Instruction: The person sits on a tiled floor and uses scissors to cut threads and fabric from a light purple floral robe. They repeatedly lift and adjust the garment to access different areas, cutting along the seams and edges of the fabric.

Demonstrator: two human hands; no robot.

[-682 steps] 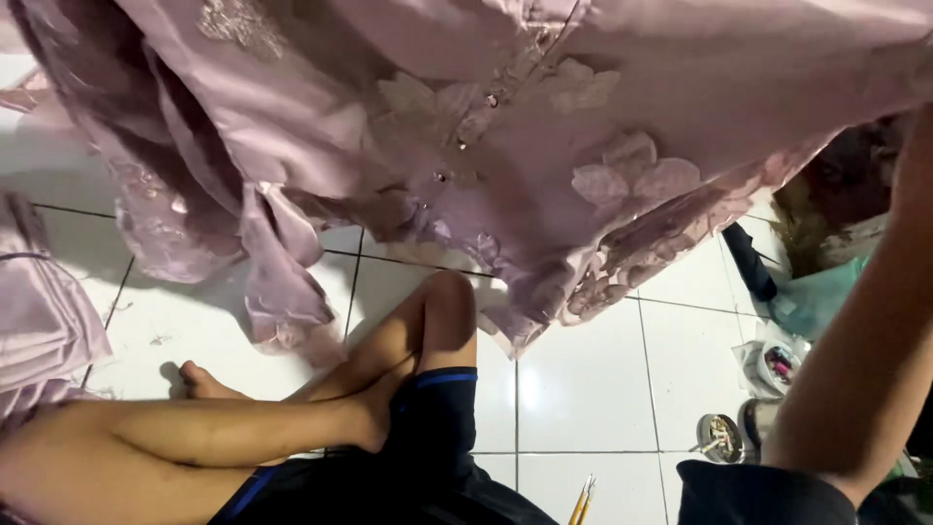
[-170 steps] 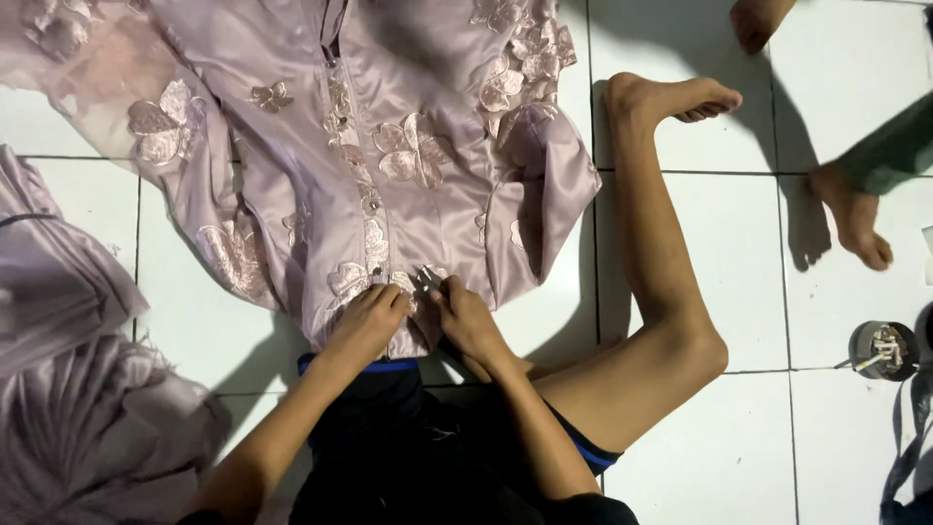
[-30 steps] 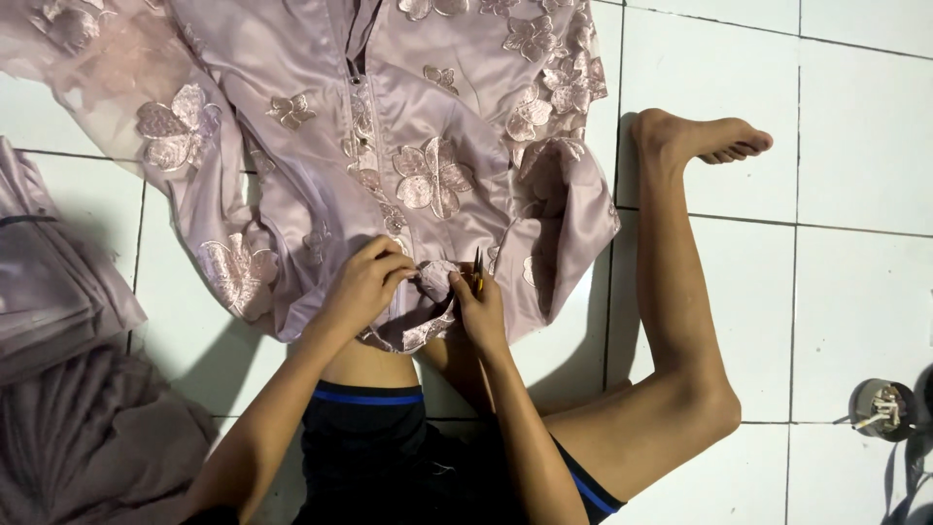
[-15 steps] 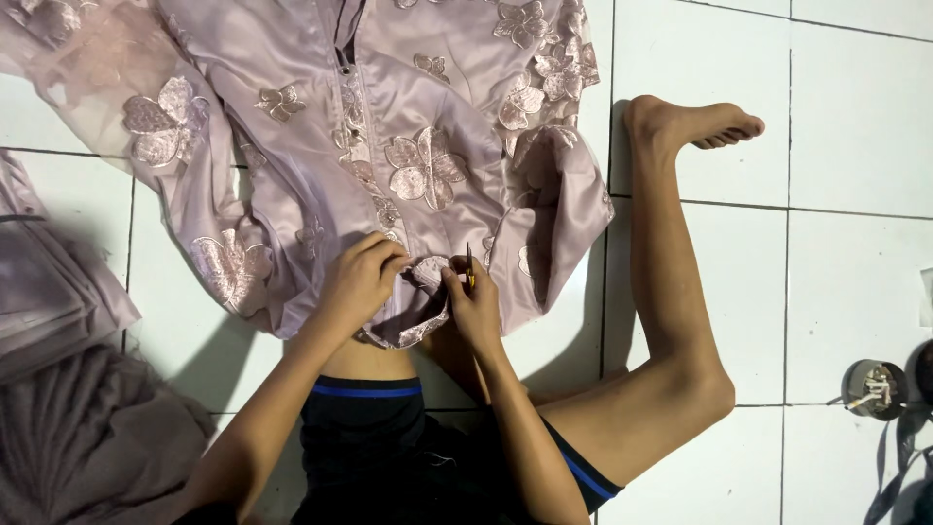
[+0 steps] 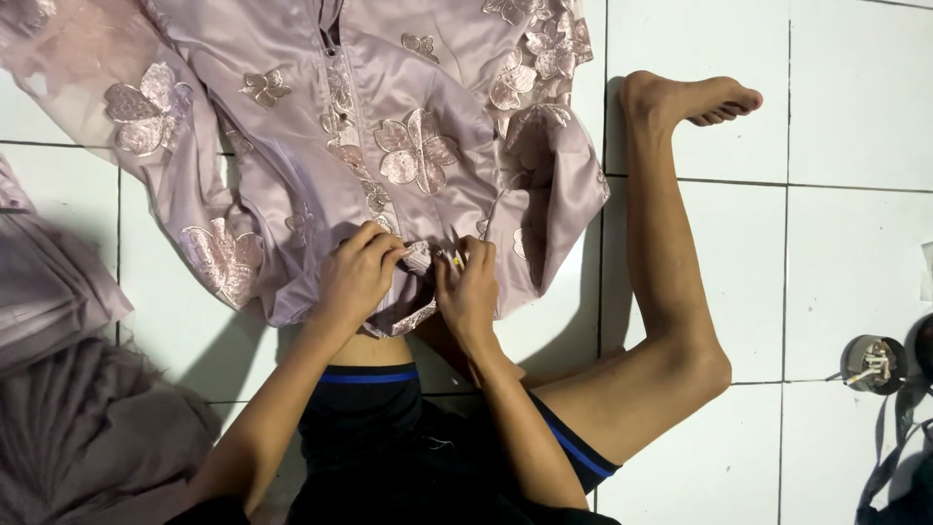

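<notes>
A shiny lilac garment (image 5: 389, 107) with embroidered flower patches lies spread on the white tiled floor in front of me. My left hand (image 5: 358, 274) pinches its lower hem near the beaded front seam. My right hand (image 5: 468, 292) is closed on the same hem just to the right, holding a small thin tool with a yellowish tip (image 5: 455, 259); I cannot tell what kind. Both hands nearly touch over the hem. I sit on the floor, with my bare right leg (image 5: 671, 272) stretched out beside the garment.
A pile of lilac and grey fabric (image 5: 68, 389) lies at the left. At the right edge sit a small round metal object (image 5: 872, 362) and a dark strap (image 5: 889, 467). White floor tiles (image 5: 836, 107) surround the garment.
Over the last second the view shifted slightly and my hands stayed on the hem, working closer together. Much earlier the garment was held up, then laid flat.
</notes>
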